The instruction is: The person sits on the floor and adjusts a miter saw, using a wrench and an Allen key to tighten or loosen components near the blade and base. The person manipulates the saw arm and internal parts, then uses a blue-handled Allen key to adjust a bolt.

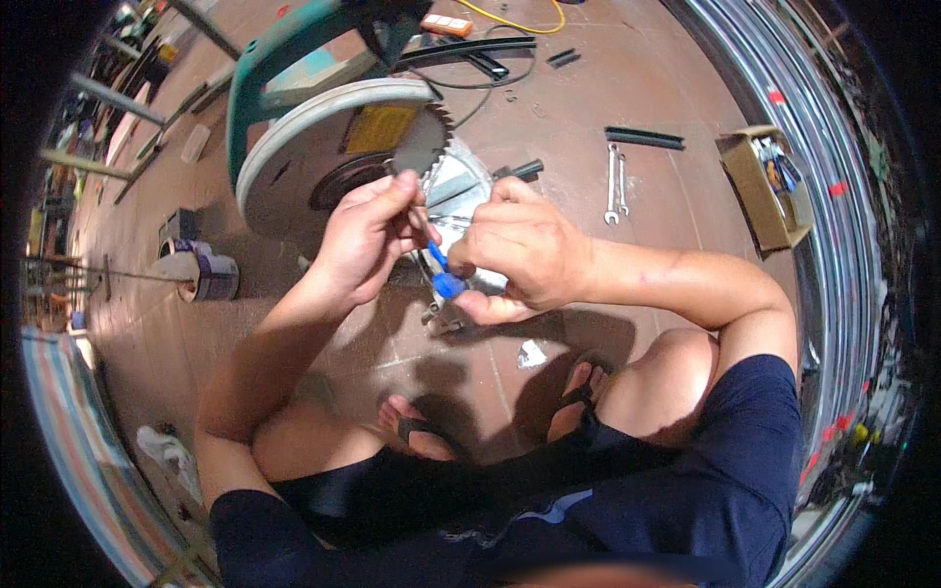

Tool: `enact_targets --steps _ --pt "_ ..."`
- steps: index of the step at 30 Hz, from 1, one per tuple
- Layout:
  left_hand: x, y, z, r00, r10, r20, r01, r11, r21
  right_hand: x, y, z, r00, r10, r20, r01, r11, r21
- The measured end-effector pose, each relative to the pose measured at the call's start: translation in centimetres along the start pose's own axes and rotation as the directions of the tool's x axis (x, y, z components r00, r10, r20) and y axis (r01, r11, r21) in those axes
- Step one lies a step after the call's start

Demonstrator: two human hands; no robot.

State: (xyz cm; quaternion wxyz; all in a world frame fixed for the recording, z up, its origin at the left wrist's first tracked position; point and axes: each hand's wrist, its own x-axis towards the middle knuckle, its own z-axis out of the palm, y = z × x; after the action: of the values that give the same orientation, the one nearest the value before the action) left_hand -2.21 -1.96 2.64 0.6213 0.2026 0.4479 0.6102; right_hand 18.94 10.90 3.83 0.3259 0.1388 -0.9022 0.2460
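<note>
Both my hands meet in front of a large green circular cut-off saw [338, 176] with a toothed blade. In my right hand [524, 245] is the blue end of a slim blue-handled tool [448, 284], with the curled fingers hiding part of it. My left hand [372, 235] pinches the thin, dark far part of what seems to be the same tool, close to the blade's face. Its exact kind cannot be made out. Beneath my hands, the saw's pale metal base [459, 186] is partly covered.
Two wrenches [615, 186] lie right of the saw, below a black strip [644, 137]. An open cardboard box [767, 191] stands beside long metal profiles [833, 196]. At left is a white bucket [211, 276]. An orange power strip [446, 24] lies at the back.
</note>
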Motion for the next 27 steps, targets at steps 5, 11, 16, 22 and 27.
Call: enact_targets --steps 5,11,16,22,27 --pt "-0.9 -0.8 -0.6 0.997 0.036 0.067 -0.040 0.998 0.056 -0.9 -0.5 1.0 0.988 0.113 -0.105 -0.098 0.985 0.144" --pt "-0.4 -1.4 -1.3 0.994 0.045 0.095 -0.046 0.999 0.009 -1.5 0.6 0.1 0.975 0.202 -0.090 -0.177 0.958 0.227" --pt "-0.4 -2.0 -1.6 0.997 0.064 0.044 -0.064 0.998 -0.009 -1.8 2.0 -1.3 0.983 0.112 -0.146 -0.091 0.986 0.143" --pt "-0.3 -2.2 -2.0 0.996 0.089 0.031 -0.089 0.996 -0.008 -1.6 1.0 -0.1 0.969 -0.241 -0.060 0.236 0.968 -0.080" --pt "0.0 -2.1 -1.2 0.993 0.115 0.029 -0.116 0.993 0.030 -1.0 0.4 0.4 0.971 -0.227 -0.073 0.216 0.968 -0.125"
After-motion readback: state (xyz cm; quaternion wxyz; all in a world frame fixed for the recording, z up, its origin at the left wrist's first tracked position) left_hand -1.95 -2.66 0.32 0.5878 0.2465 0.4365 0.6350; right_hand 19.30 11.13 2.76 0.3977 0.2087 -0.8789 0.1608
